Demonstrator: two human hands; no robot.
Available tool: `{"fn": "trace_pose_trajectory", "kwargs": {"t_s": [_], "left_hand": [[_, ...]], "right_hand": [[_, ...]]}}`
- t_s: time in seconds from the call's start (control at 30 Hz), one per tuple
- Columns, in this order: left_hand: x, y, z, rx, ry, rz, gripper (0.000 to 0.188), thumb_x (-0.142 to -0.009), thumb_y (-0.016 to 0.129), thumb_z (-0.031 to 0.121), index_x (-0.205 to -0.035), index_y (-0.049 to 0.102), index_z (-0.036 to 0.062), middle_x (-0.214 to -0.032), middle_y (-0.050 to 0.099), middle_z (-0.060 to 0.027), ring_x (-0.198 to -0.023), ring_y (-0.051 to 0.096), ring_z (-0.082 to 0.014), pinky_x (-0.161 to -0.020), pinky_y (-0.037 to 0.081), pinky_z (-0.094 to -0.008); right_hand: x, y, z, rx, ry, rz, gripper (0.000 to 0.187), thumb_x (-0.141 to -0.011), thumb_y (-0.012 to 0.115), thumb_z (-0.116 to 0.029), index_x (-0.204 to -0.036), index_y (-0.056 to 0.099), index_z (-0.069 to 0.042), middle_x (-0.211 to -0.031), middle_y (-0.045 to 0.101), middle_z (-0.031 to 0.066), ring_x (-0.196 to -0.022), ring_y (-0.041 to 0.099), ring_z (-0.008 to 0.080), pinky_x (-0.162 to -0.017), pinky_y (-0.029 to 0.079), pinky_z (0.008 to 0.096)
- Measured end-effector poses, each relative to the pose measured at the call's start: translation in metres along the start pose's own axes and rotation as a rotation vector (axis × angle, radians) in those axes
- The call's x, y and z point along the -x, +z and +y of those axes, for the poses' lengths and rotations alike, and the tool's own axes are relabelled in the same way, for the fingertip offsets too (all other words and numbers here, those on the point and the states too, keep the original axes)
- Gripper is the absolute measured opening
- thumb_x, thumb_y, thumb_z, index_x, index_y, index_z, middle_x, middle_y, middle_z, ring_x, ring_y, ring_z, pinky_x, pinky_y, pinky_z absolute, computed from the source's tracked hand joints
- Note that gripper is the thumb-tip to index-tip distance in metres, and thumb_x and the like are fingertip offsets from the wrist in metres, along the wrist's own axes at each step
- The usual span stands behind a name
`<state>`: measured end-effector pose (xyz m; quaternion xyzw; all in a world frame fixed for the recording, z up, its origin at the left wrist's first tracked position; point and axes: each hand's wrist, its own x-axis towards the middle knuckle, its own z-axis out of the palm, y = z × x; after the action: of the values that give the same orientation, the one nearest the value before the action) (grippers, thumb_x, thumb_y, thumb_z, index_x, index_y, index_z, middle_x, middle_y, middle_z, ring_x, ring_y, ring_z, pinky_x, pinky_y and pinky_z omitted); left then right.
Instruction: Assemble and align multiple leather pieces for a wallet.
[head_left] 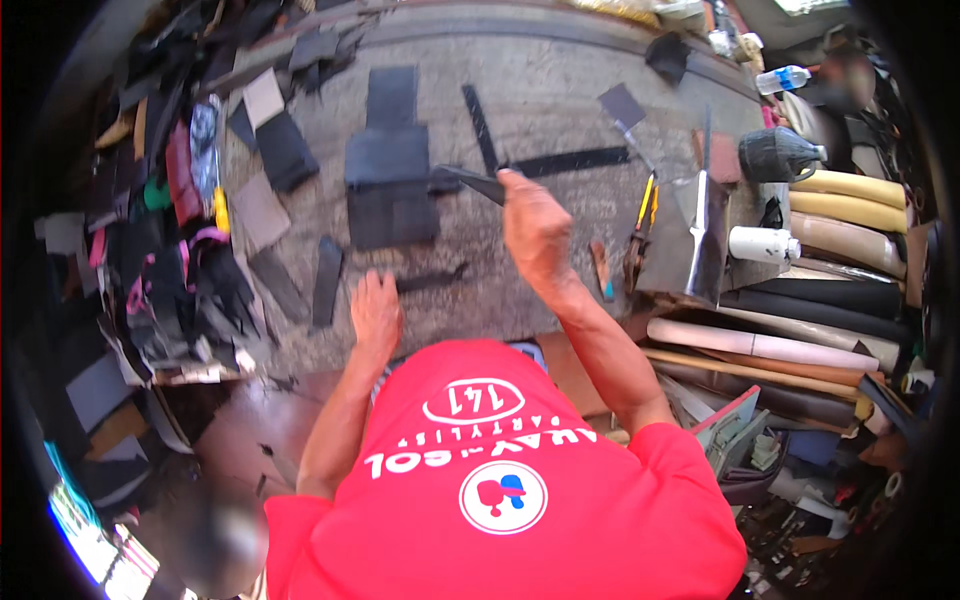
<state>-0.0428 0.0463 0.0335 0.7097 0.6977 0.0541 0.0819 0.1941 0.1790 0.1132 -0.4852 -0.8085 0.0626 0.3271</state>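
Observation:
My right hand (538, 232) is raised over the work table (480, 300), its fingers closed on a dark, flat, pointed strip (478, 184) whose tip points left. I cannot make out what the strip is made of. Near the table's front edge my left hand (376, 312) lies palm down with its fingers extended, beside a thin dark strip (432, 281). Ahead of it lie black flat panels (388, 180), one above another. Two long black strips, one slanting (480, 125) and one nearly level (570, 160), lie beyond my right hand.
Dark offcuts (285, 150) and a short black strip (327, 280) lie on the left. Yellow-handled pliers or cutters (643, 225) lie at right, near a dark jug (780, 155) and a white bottle (762, 244). Rolled material (840, 210) is stacked farther right. Scraps (185, 290) are heaped at left.

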Motion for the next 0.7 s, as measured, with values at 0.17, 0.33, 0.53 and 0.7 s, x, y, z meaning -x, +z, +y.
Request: {"fn": "trace_pose_trajectory", "kwargs": {"t_s": [0.17, 0.33, 0.53, 0.7], "left_hand": [[0.004, 0.023, -0.012, 0.104, -0.112, -0.010, 0.015, -0.085, 0.059, 0.011, -0.100, 0.057, 0.0072, -0.093, 0.053, -0.0119, -0.087, 0.059, -0.0288, -0.075, 0.047, -0.0413], [0.015, -0.020, 0.010, 0.065, 0.006, 0.287, 0.030, -0.093, 0.061, 0.025, -0.113, 0.058, 0.0027, -0.097, 0.060, -0.0126, -0.090, 0.059, -0.0294, -0.082, 0.048, -0.0408], [0.038, -0.009, 0.062, 1.332, -0.438, -0.546, 0.031, -0.097, 0.059, 0.020, -0.118, 0.054, -0.0029, -0.101, 0.067, -0.0174, -0.092, 0.065, -0.0306, -0.084, 0.050, -0.0385], [0.023, -0.008, 0.036, 1.084, -0.051, -0.382, 0.023, -0.095, 0.054, 0.008, -0.118, 0.056, 0.0017, -0.104, 0.067, -0.0207, -0.098, 0.066, -0.0357, -0.084, 0.051, -0.0401]], "right_hand": [[0.094, -0.033, -0.012, -0.441, 0.660, 0.095, 0.031, -0.088, 0.064, 0.004, -0.118, 0.060, -0.001, -0.107, 0.067, 0.0121, -0.093, 0.068, 0.0201, -0.075, 0.056, 0.0314], [0.188, -0.033, -0.037, -1.348, 1.430, 0.106, 0.034, -0.088, 0.068, 0.005, -0.114, 0.049, -0.008, -0.103, 0.062, 0.0054, -0.086, 0.066, 0.0145, -0.068, 0.059, 0.0271], [0.228, 0.001, -0.060, -1.334, 1.248, -0.315, 0.036, -0.086, 0.072, 0.000, -0.115, 0.051, -0.004, -0.104, 0.064, 0.0083, -0.089, 0.065, 0.0144, -0.073, 0.057, 0.0268], [0.165, -0.014, -0.081, -1.066, 1.178, -0.309, 0.046, -0.089, 0.071, -0.007, -0.129, 0.051, 0.002, -0.114, 0.064, 0.0116, -0.097, 0.063, 0.0168, -0.082, 0.053, 0.0303]]}}
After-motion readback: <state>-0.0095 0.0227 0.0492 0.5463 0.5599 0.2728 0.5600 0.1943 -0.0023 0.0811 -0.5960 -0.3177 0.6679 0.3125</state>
